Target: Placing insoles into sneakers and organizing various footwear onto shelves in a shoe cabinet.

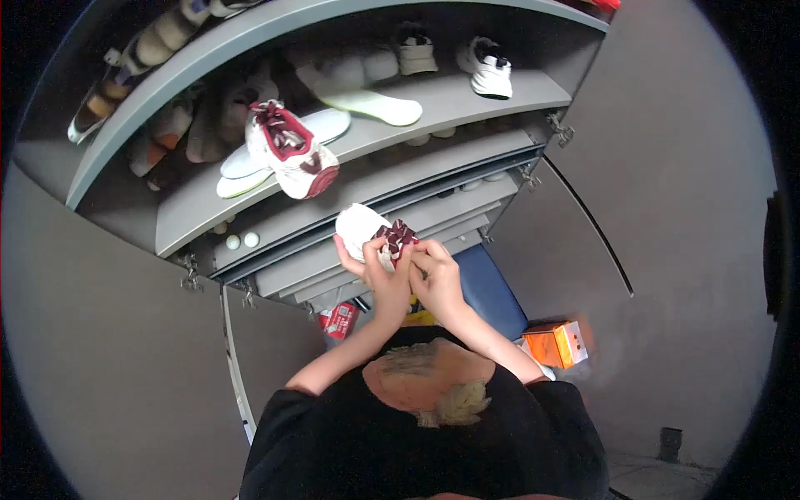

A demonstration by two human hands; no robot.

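Note:
Before my chest, my left hand grips a white shoe with dark red laces, its toe pointing up and left. My right hand has its thumb and fingertips pinched together at the lace end of this shoe; what lies between them is too small to tell. A white and red sneaker sits on the shelf ahead, over pale insoles. Another insole lies to its right, partly over the shelf edge.
The cabinet shelf also holds a white and black sneaker and more shoes. Two white balls rest on a lower level. Open cabinet doors flank me. Below are a blue seat, a red package and an orange box.

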